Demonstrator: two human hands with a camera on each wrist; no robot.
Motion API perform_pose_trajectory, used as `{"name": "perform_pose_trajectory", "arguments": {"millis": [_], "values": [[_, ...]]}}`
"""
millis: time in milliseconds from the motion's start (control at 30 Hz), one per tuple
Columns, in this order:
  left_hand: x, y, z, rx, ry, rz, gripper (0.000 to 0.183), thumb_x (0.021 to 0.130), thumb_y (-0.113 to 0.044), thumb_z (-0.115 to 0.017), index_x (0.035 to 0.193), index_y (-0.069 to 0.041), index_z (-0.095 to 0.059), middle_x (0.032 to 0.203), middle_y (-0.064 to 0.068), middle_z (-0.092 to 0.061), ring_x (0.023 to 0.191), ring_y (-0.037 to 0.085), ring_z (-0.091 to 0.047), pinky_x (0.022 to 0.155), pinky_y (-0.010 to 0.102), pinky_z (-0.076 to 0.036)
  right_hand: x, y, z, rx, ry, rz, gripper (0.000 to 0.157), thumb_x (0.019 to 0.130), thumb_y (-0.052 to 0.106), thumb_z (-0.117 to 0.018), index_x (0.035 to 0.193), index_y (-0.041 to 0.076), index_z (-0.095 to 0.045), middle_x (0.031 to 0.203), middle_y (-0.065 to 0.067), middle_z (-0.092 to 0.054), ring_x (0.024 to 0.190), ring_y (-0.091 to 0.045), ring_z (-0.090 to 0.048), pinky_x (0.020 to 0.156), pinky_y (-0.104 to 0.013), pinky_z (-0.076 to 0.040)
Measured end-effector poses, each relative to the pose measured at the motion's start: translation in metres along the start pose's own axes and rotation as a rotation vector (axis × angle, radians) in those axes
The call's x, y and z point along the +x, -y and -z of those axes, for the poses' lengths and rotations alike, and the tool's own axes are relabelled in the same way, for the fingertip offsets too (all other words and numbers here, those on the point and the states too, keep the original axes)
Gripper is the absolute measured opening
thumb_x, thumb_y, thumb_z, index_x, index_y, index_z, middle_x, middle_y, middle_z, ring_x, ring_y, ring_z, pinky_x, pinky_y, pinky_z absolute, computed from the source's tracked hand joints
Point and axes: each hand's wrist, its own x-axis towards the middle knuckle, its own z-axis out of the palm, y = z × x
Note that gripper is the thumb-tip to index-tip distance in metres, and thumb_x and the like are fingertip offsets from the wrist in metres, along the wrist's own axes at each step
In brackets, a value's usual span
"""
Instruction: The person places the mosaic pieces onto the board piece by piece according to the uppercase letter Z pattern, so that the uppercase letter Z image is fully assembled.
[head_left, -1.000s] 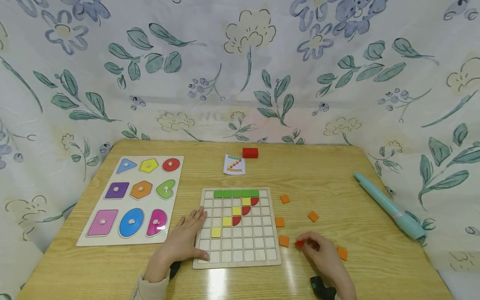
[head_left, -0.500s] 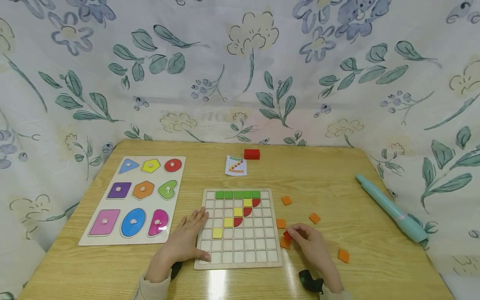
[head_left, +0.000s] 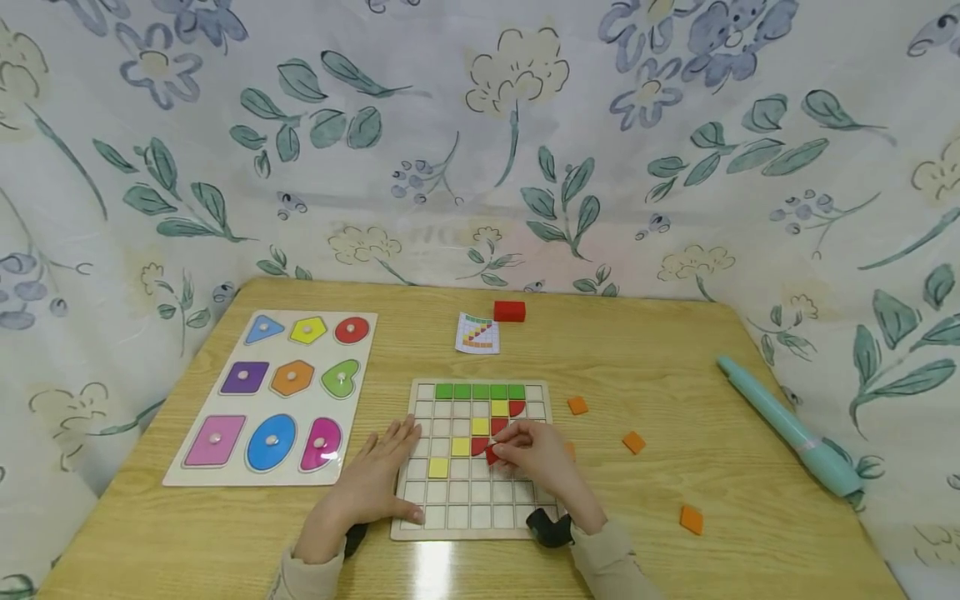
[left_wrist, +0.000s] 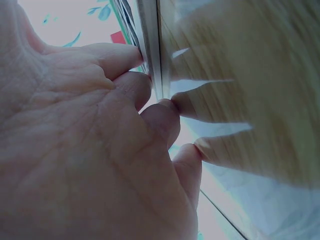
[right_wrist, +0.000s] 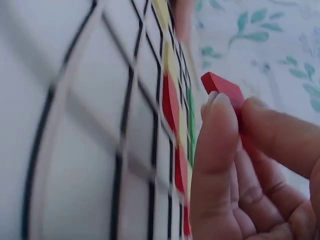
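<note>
A wooden grid board (head_left: 459, 517) lies in front of me, with a green row along its top and a diagonal of yellow squares beside red quarter-round pieces. My left hand (head_left: 371, 479) lies spread along the board's left edge, thumb on the lower left corner; the left wrist view shows its fingertips (left_wrist: 187, 155) close up. Over the middle of the board, my right hand (head_left: 540, 457) pinches a red quarter-round piece (head_left: 492, 454) between thumb and finger. In the right wrist view that red piece (right_wrist: 225, 87) is held above the grid, tilted.
Orange squares (head_left: 633, 442) lie loose right of the board, one partly behind the right hand. A knob puzzle (head_left: 352, 400) lies at left. Behind the board are a pattern card (head_left: 477, 343) and a red block (head_left: 510, 312). A teal pen-shaped object (head_left: 787, 425) lies at right.
My right hand has carried the red piece leftward from the table among the orange squares to over the board. The left hand stays at the board's edge. The head view has shifted slightly.
</note>
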Motion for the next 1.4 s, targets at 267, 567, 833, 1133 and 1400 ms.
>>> {"name": "perform_pose_trajectory", "arguments": {"millis": [267, 567, 833, 1133, 1400], "values": [[0.001, 0.002, -0.001, 0.012, 0.002, -0.001, 0.122, 0.057, -0.052, -0.086, 0.152, -0.002, -0.028, 0.161, 0.015, -0.020, 0.150, 0.038, -0.015, 0.120, 0.060, -0.012, 0.012, 0.002, -0.036, -0.026, 0.028, -0.001, 0.012, 0.086, 0.006, -0.071, 0.091, -0.003, -0.065, 0.073, -0.009, -0.069, 0.055, -0.010, -0.064, 0.054, -0.025, -0.058], [0.000, 0.002, 0.000, 0.014, 0.001, -0.013, 0.123, 0.057, -0.053, -0.086, 0.151, -0.001, -0.028, 0.161, 0.016, -0.021, 0.149, 0.039, -0.016, 0.120, 0.061, -0.013, 0.012, 0.006, -0.051, -0.178, -0.006, 0.049, 0.011, 0.086, 0.008, -0.072, 0.080, 0.003, -0.064, 0.059, -0.002, -0.062, 0.047, -0.007, -0.054, 0.044, -0.019, -0.047], [0.000, 0.001, 0.002, 0.005, 0.006, -0.005, 0.123, 0.056, -0.053, -0.086, 0.151, -0.001, -0.028, 0.161, 0.016, -0.020, 0.149, 0.039, -0.016, 0.120, 0.061, -0.012, 0.011, 0.007, -0.049, -0.192, 0.019, 0.059, 0.011, 0.086, 0.009, -0.071, 0.081, 0.003, -0.063, 0.062, -0.003, -0.064, 0.049, -0.009, -0.058, 0.045, -0.021, -0.050], [0.001, 0.000, 0.001, -0.002, 0.008, 0.001, 0.123, 0.056, -0.052, -0.086, 0.152, -0.002, -0.027, 0.161, 0.015, -0.020, 0.149, 0.039, -0.015, 0.120, 0.060, -0.011, 0.016, 0.006, -0.029, -0.226, 0.034, 0.069, 0.013, 0.091, 0.016, -0.067, 0.086, 0.004, -0.067, 0.066, -0.004, -0.064, 0.054, -0.009, -0.056, 0.049, -0.021, -0.049], [0.001, 0.001, 0.001, 0.003, 0.007, 0.003, 0.123, 0.056, -0.051, -0.087, 0.152, -0.003, -0.028, 0.162, 0.015, -0.020, 0.150, 0.038, -0.015, 0.121, 0.060, -0.011, 0.029, -0.007, 0.043, -0.173, -0.240, 0.023, 0.016, 0.094, 0.012, -0.063, 0.104, 0.001, -0.067, 0.092, -0.012, -0.068, 0.076, -0.013, -0.061, 0.064, -0.018, -0.050]]}}
